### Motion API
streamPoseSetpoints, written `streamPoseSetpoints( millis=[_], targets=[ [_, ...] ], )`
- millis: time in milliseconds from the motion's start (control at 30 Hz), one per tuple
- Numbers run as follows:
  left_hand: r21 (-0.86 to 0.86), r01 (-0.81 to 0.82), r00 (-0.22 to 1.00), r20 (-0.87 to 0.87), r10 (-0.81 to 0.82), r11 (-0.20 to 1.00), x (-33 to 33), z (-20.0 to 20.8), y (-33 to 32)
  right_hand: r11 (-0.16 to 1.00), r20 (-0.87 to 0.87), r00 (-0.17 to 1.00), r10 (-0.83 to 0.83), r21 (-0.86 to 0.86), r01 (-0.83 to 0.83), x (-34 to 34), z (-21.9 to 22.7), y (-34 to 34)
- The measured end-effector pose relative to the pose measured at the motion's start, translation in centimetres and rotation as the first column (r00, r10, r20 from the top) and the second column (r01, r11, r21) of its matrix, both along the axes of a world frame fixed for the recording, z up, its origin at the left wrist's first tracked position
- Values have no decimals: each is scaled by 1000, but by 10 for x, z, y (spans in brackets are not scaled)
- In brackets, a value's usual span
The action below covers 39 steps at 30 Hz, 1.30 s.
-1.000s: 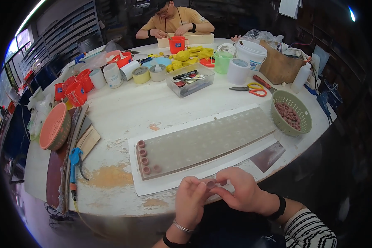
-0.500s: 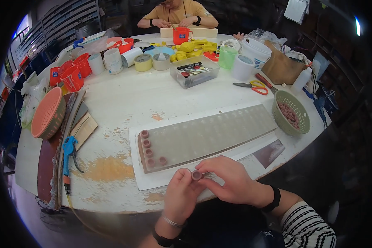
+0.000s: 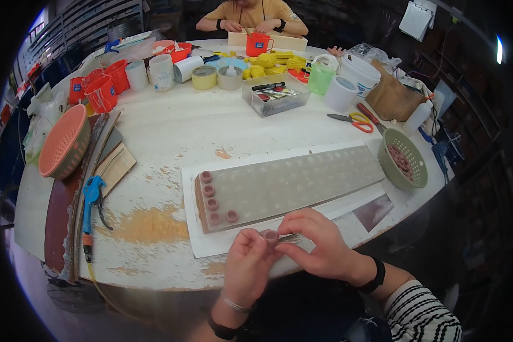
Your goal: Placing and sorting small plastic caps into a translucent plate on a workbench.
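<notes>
A small reddish-brown ring (image 3: 269,235) is held up in front of me, over the table's near edge. My left hand (image 3: 248,263) pinches it between thumb and fingers from the left. From the other side, the fingertips of my right hand (image 3: 313,242) close in on its right rim. A thin dark streak shows between the right thumb and forefinger; I cannot make out what it is. Beyond my hands lies a long grey board (image 3: 290,185) on white paper (image 3: 202,246). Several matching rings (image 3: 212,204) stand along its left end, with one single ring (image 3: 231,216) beside them.
At right, a green colander (image 3: 406,174) contains more rings, near red-handled scissors (image 3: 353,121). A blue air gun (image 3: 91,199) and an orange colander (image 3: 62,142) lie left. A clear box (image 3: 275,102), tape rolls and a red mug (image 3: 258,44) stand farther back. Another person (image 3: 255,17) works opposite.
The whole view has shifted slightly. The ring in my fingers has tipped, and its opening shows less fully. Both hands stay together around it; the rings on the board stand as before.
</notes>
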<state>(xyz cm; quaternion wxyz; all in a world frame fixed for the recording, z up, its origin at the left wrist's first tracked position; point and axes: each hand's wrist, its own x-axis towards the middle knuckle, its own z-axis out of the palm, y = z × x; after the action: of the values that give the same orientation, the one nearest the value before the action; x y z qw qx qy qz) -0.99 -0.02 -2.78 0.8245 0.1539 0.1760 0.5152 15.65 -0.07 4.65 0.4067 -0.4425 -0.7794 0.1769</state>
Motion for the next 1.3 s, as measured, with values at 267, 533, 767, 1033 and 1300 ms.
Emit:
streamPoseSetpoints(
  millis=[267, 533, 767, 1033, 1300],
  targets=[
    [24, -80, 996, 32, 79, 997, 2, 3, -2, 999, 34, 999, -9, 39, 8, -3, -10, -3],
    [112, -211, 975, -50, 218, 971, 0, -3, -3, 1000, 19, 1000, 20, 12, -21, -9, -7, -1],
    [355, -206, 871, -359, 337, 912, -16, -9, -17, 964, -25, 986, 166, -206, -167, -5, 18, 33],
    [780, 243, 542, -603, 586, 577, -41, 2, -4, 940, 188, 936, 299, -228, -254, -16, 15, 98],
    [816, 172, 582, -536, 611, 552, -42, 8, -1, 923, 258, 887, 384, -108, -368, -26, -11, 122]
  ],
)
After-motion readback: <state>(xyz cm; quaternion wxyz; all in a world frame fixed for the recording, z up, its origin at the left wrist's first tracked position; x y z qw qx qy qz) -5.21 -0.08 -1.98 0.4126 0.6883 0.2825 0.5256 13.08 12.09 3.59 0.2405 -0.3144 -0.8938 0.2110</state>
